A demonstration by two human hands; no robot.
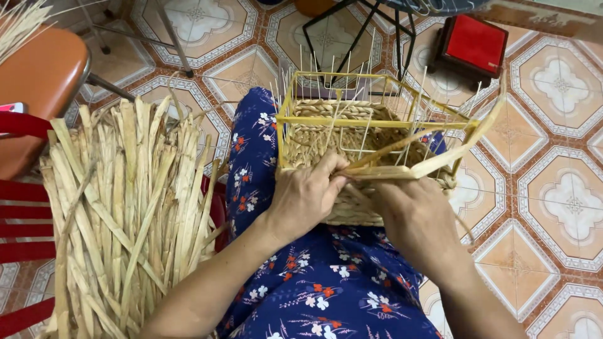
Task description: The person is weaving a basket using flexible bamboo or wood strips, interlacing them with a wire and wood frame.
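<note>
Floor tiles spread from 12 to 4 o'clock, open room beyond the lap. Dried strips lie piled at 9 o'clock, close beside the left forearm. Centre frame, a half-woven basket on its yellow wire frame rests on the lap. Both hands work its near rim: left hand fingers pinch a flat strand, right hand clenches around it, apparently mid-weave; tightening between the uprights seems needed.
</note>
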